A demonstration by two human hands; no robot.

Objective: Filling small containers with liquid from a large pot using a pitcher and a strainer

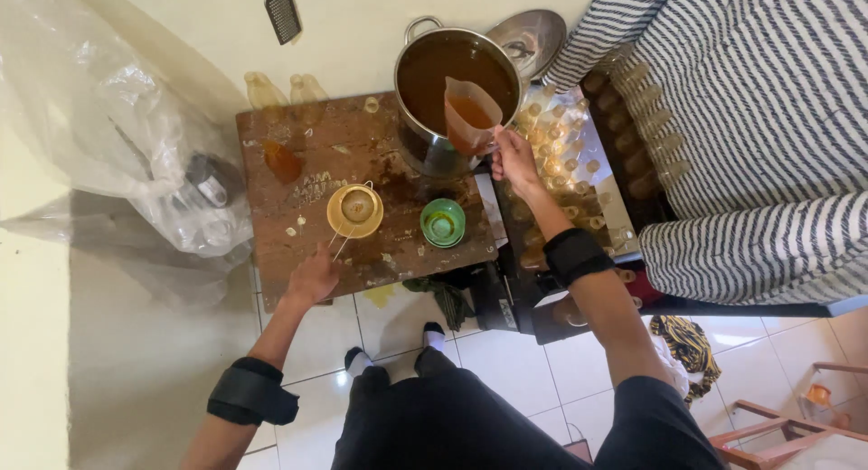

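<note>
Everything is placed here against the stained wooden table (362, 154). Off its left edge lies a heap of clear plastic sheeting (108, 136), and above its far edge a small grater (283, 14) hangs on the wall. At the table's near left edge the left hand (314, 277) has its fingers curled narrowly around the thin wire handle of a strainer (354, 210), which sits on the middle of the table on a yellow funnel. Just right of the strainer, still on the table, stands a green funnel (443, 222). On the table's far right corner sits a big metal pot (457, 77) full of brown liquid, with its lid (529, 38) leaning just behind it. Over the pot's right rim the right hand (514, 158) is closed on the handle of a clear plastic jug (470, 116) partly filled with the same brown liquid, tilted a little. Right of the table, rows of filled bottles (570, 163) stand close together, next to a striped cloth (750, 136).
</note>
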